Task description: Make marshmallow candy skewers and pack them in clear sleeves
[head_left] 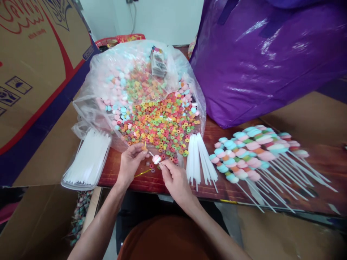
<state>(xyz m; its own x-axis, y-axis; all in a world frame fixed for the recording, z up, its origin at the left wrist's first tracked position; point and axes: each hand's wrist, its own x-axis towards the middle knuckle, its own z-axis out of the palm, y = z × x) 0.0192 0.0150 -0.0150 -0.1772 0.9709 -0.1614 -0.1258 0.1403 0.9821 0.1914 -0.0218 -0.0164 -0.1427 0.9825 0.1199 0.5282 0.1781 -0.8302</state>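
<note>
My right hand (175, 178) pinches a thin white stick (152, 155) that carries a pink and white marshmallow (156, 159) near its tip. At the stick's free end my left hand (131, 162) pinches a small orange candy ring (144, 147). Both hands hover over the near edge of a red-brown table (151, 182), just in front of an open clear plastic bag (141, 90) heaped with coloured candy rings (162, 122) and pastel marshmallows (116, 90).
A loose bundle of white sticks (199, 159) lies right of my hands. Several finished candy skewers (252, 155) lie further right. A clear packet of more sticks (88, 162) sits at left. A purple plastic bag (265, 57) and cardboard boxes (35, 65) flank the table.
</note>
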